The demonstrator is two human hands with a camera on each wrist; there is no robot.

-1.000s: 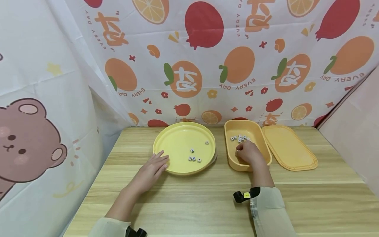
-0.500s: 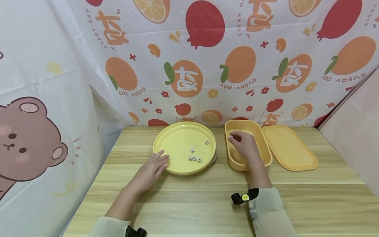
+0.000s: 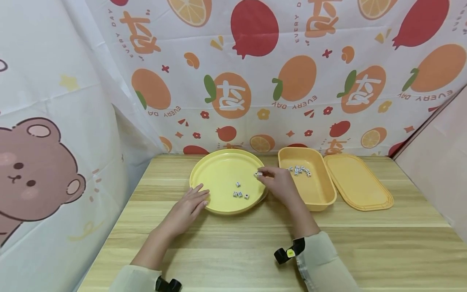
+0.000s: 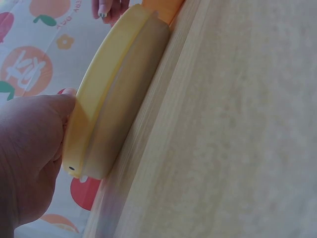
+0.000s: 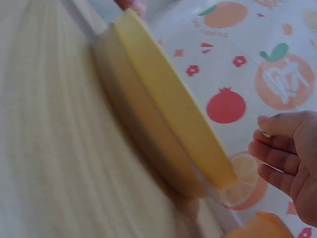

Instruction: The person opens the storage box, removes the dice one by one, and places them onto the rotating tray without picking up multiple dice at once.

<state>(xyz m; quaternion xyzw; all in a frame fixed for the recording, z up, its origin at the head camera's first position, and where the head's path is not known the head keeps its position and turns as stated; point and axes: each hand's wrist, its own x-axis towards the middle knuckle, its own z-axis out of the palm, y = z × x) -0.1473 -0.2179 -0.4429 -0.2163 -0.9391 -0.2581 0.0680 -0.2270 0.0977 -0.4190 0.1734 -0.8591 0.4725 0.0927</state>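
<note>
My left hand (image 3: 186,211) rests on the left rim of a round yellow tray (image 3: 215,170), fingers stretched out over the edge. Between thumb and index finger, my right hand (image 3: 280,184) pinches a small white die (image 5: 265,133) above the tray's right side. In the head view the held die overlaps another lying on the tray. Several more white dice (image 3: 238,184) with dark dots lie on the tray's front right part. Beside the right hand stands an orange-yellow rectangular box (image 3: 313,194), with a group of dice (image 3: 300,170) inside toward its back.
A flat yellow lid (image 3: 359,182) lies on the wooden table (image 3: 233,247) against the box's right side. Behind hangs a fruit-print cloth (image 3: 262,93), and a white cloth with a bear (image 3: 36,174) hangs at the left.
My right hand has come up out of the box with a die and moved left to the tray's right rim. My left hand stays in place.
</note>
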